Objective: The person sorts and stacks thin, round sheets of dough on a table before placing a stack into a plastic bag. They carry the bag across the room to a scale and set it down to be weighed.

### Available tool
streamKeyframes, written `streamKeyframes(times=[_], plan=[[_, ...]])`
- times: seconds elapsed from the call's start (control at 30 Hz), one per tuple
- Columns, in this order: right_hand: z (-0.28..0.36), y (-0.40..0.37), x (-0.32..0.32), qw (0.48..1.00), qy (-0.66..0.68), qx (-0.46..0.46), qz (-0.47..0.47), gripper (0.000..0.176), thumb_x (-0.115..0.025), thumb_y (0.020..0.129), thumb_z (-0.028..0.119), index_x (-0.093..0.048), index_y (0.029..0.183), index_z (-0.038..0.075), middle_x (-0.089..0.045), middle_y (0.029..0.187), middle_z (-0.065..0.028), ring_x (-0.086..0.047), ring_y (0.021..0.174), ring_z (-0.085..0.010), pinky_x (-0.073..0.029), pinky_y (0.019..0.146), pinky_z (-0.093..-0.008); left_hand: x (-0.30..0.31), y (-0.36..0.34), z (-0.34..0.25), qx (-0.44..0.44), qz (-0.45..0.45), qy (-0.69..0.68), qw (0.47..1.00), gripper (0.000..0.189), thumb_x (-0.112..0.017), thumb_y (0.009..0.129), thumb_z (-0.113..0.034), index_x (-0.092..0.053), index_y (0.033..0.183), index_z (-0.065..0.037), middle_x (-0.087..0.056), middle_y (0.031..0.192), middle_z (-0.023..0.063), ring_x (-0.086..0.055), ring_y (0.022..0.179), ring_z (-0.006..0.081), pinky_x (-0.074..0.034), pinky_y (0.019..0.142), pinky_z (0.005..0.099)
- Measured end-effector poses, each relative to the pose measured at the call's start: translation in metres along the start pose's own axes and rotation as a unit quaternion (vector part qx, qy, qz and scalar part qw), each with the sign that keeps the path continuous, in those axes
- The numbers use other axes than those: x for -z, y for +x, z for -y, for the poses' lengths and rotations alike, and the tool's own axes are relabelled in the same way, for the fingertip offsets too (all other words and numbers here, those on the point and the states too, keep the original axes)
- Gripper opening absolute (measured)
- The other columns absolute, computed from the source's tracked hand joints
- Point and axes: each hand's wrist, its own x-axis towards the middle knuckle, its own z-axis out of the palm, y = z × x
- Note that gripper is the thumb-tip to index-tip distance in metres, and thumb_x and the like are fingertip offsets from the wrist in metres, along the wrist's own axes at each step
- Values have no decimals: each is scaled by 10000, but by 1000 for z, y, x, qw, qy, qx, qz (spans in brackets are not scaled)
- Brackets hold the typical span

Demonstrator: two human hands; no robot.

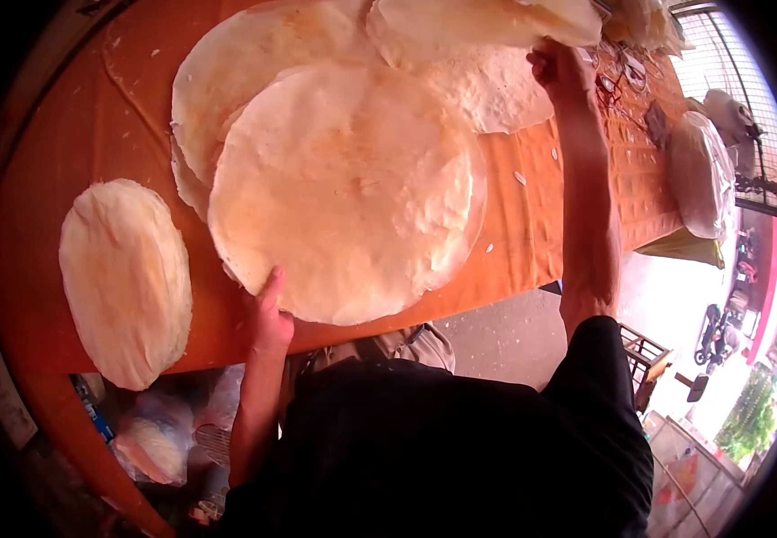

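A large, thin round flatbread sheet (343, 197) lies in front of me, its near edge at the table's edge. My left hand (272, 318) grips that edge at the lower left, thumb on top and the other fingers hidden below. At the far right, my right hand (559, 67) is closed on the edge of another thin flatbread (487, 22), which is partly cut off by the frame. Beneath these lie more sheets, one flatbread (218, 81) at the back left and one flatbread (505, 94) under my right hand's sheet.
An oval stack of folded flatbreads (125, 282) sits at the left on the orange-covered table (532, 215). Cords (617, 76) and scraps lie at the right, near a white plastic bag (700, 170). Below the table are plastic bags (155, 439).
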Motion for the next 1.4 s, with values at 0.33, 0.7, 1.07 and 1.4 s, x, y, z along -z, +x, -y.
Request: streamKeyframes(times=[0.33,0.7,1.07,1.4], plan=[[-104,-46,75,979,-145,-12,-145,330,-750,767,222,-560,874,-27,-548,639,-76,-522,446,-140,-424,396,-221,24,-13,-23,49,-39,-47,997,536,-620,858,-92,-417,1351,-31,-515,1293,88,-506,1164,253,-426,985,398],[-117,28,92,988,81,-132,-27,203,-742,767,223,-558,762,137,-508,589,-1,-487,462,-130,-365,361,-210,24,-15,-27,51,-27,-49,997,502,-606,867,-88,-430,1331,-8,-504,1300,77,-490,1174,226,-409,994,363],[165,-94,-118,959,70,172,215,112,-618,848,106,-618,774,22,-612,672,-48,-550,526,-144,-458,474,-247,38,-3,-12,23,-11,-70,997,557,-643,830,-63,-421,1340,-46,-521,1270,54,-494,1160,201,-411,982,341],[-73,-260,-19,978,-26,-169,121,170,-658,831,69,-642,989,9,-647,955,-54,-621,844,-143,-524,714,-275,38,-7,-8,31,35,-103,994,573,-660,854,-131,-395,1360,-80,-489,1316,40,-485,1187,195,-441,971,360]])
